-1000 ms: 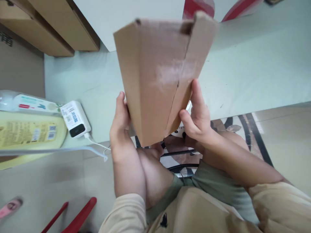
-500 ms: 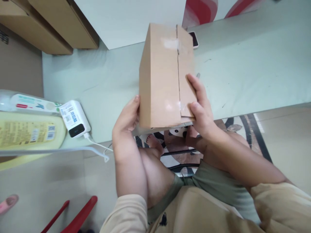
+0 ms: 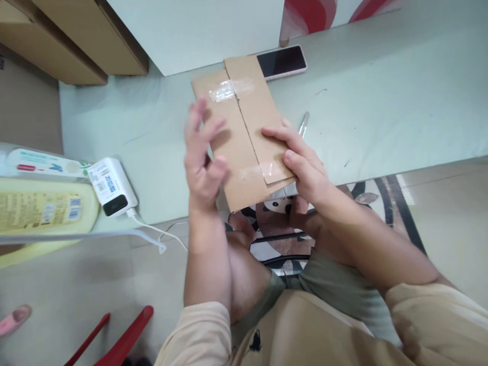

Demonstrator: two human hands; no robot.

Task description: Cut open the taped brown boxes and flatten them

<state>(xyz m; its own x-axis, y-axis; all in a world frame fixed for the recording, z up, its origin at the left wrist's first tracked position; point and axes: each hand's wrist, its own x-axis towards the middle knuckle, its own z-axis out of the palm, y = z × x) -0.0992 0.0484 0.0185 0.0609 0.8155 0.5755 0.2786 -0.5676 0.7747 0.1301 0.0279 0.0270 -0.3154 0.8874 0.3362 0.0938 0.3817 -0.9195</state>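
Observation:
A brown cardboard box lies flat on the pale green table, its taped seam facing up and its near end over the table edge. My right hand grips the box's near right corner, fingers laid across the flap by a strip of clear tape. My left hand hovers over the box's left side, fingers spread and slightly blurred, holding nothing.
A phone lies face up just behind the box. A pen lies to its right. At the left are a white power bank with its cable, a yellow bottle and a tube. Larger cartons stand at the back left.
The box went from held up on end to lying flat on the table, uncovering the phone. My left hand has let go of its side and lifted with spread fingers.

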